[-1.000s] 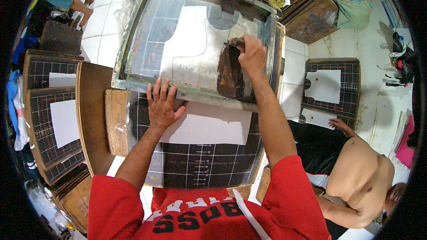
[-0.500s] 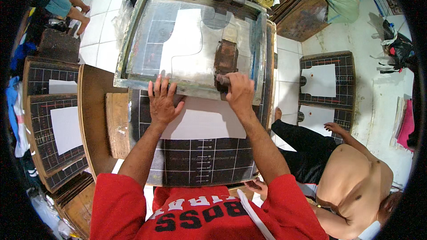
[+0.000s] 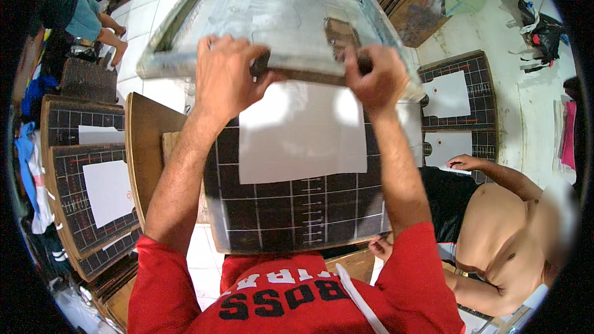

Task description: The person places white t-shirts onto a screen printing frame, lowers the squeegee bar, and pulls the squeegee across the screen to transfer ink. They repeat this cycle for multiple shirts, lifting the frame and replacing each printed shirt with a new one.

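A screen printing frame (image 3: 166, 65) with a pale mesh is tilted up, its near edge raised off the black gridded board (image 3: 266, 204). My left hand (image 3: 224, 77) is closed on the left part of that near edge. My right hand (image 3: 378, 77) grips the same edge farther right, slightly blurred. A brown, ink-stained squeegee-like block (image 3: 340, 32) lies on the mesh, just beyond my right fingers. Below the frame, a white sheet (image 3: 303, 142) lies flat on the board; its far part is hidden under the frame.
Gridded boards with white sheets stand at left (image 3: 93, 173) and right (image 3: 455, 96). A brown wooden panel (image 3: 145, 154) rises beside my left forearm. A shirtless person (image 3: 495, 229) sits close on the right. Another person's legs (image 3: 114, 43) show at the far left.
The frame's near edge has risen, exposing more of the white sheet. My right hand has left the brown block and taken hold of the frame; my left hand's fingers have closed on it.
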The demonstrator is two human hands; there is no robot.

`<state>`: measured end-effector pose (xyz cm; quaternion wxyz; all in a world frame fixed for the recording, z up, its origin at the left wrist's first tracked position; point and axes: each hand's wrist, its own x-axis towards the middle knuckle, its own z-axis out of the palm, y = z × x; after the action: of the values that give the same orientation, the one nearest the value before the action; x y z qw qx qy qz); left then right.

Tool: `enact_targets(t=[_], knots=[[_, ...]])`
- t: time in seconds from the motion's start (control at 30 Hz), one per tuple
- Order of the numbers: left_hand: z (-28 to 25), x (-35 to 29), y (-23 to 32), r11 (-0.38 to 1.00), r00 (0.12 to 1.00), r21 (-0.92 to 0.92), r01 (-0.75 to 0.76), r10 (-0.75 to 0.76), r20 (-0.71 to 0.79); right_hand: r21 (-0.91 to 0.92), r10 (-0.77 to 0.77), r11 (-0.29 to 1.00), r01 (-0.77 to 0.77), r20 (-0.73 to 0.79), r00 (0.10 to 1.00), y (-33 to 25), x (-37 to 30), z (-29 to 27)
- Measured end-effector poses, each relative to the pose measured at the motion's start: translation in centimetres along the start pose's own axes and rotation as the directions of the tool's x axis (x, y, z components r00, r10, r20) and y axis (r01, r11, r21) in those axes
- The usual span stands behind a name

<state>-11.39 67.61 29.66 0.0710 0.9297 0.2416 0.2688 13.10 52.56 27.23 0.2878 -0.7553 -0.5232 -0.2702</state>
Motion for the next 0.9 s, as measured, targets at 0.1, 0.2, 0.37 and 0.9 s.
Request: enact_targets(t=[0.1,0.2,0.37,0.9], knots=[[-3.0,1.8,-1.9,0.991,0.941,0.133,-0.025,0.068,-0.332,-0.145,0.002,0.989,0.003,0.036,0.999,0.7,7.3,-2.6],[-5.0,-5.1,-9.6,0.978,0.865,-0.038,0.203,-0.198,-0.461,-0.107,0.176,0.981,-0.162,0.133,0.975,0.5,12.9,-5.0],[-6.0,-29.4,-23.9,0.441,0.399,-0.317,0.839,-0.897,-0.192,-0.096,0.164,0.983,-0.156,0.085,0.983,0.2,18.8,-6.5],[-5.7,-45.7,-19.7,0.467,0.393,-0.111,0.878,-0.831,-0.393,-0.119,0.152,0.985,-0.122,0.292,0.944,7.9,29.9,-4.2]])
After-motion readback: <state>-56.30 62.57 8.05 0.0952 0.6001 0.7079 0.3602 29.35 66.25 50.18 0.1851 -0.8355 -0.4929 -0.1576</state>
